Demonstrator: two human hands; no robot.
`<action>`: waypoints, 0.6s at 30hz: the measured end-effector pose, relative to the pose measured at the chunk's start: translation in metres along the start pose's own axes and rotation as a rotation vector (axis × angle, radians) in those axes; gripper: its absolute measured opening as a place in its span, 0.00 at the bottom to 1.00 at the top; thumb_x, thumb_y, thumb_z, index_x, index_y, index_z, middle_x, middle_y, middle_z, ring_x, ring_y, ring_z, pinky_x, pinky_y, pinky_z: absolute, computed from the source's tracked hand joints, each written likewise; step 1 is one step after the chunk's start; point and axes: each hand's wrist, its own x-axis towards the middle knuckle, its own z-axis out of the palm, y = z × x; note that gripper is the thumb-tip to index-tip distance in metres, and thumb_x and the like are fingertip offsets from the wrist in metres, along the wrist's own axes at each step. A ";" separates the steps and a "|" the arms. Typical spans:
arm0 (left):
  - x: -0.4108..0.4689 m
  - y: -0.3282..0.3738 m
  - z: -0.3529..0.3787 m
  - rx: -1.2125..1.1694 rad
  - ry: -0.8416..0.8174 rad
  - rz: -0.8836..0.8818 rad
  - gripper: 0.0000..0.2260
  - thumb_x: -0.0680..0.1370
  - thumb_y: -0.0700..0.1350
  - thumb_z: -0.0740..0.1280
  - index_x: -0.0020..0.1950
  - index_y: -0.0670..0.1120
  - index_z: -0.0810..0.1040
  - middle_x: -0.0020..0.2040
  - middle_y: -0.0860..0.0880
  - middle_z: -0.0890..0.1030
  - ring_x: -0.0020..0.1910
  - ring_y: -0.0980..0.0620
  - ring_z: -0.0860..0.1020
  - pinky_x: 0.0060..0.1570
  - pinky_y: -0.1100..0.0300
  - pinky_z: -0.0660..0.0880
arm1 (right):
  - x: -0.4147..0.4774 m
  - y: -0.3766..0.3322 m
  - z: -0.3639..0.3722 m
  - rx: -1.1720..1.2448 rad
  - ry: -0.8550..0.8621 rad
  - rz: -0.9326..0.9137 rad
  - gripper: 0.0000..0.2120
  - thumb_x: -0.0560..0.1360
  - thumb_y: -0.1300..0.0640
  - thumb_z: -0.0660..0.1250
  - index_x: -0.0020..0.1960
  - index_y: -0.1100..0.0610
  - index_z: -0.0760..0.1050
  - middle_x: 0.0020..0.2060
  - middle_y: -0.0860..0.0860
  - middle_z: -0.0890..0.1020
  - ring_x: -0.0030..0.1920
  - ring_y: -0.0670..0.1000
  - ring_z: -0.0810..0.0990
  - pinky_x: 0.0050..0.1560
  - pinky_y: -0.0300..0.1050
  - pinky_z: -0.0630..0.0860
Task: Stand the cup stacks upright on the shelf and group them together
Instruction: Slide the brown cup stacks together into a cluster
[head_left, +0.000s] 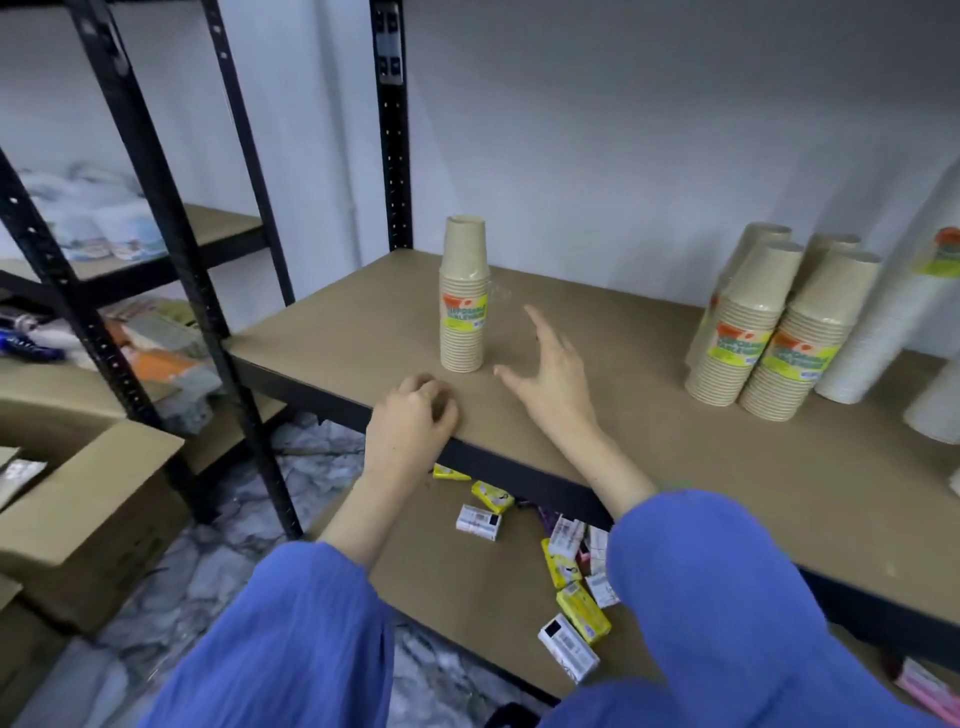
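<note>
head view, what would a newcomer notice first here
A lone stack of beige cups stands upright toward the left of the shelf, the open right hand just beside it, not touching. At the right of that shelf a cluster of matching stacks stands grouped. Small packets lie scattered on the lower shelf.

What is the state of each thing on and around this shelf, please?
lone cup stack: upright, apart from the others.
beige cup stacks: upright, grouped at the right.
left hand: fingers curled, resting on shelf edge, holding nothing.
right hand: fingers spread, near lone cup stack, not touching.
cardboard box: flaps open.
small packets: lying scattered, lower shelf.
</note>
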 end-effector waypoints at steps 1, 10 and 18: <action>0.002 -0.006 -0.002 0.015 0.001 -0.007 0.15 0.76 0.46 0.62 0.61 0.43 0.76 0.65 0.45 0.74 0.60 0.43 0.74 0.58 0.53 0.69 | 0.006 -0.004 0.006 0.021 -0.004 -0.012 0.37 0.70 0.56 0.70 0.73 0.50 0.54 0.66 0.58 0.69 0.66 0.56 0.67 0.61 0.44 0.64; 0.002 -0.019 0.004 0.033 0.022 0.022 0.16 0.79 0.46 0.57 0.64 0.42 0.73 0.67 0.44 0.73 0.67 0.46 0.69 0.68 0.56 0.58 | 0.050 -0.027 0.043 0.140 0.010 -0.085 0.50 0.66 0.64 0.71 0.74 0.46 0.40 0.65 0.56 0.69 0.60 0.54 0.71 0.50 0.40 0.65; -0.003 -0.020 0.008 0.093 0.028 0.063 0.17 0.81 0.45 0.51 0.69 0.44 0.67 0.71 0.47 0.68 0.72 0.50 0.62 0.71 0.58 0.50 | 0.049 -0.027 0.051 0.142 0.008 -0.065 0.47 0.69 0.62 0.69 0.73 0.42 0.39 0.65 0.52 0.72 0.51 0.58 0.79 0.48 0.46 0.73</action>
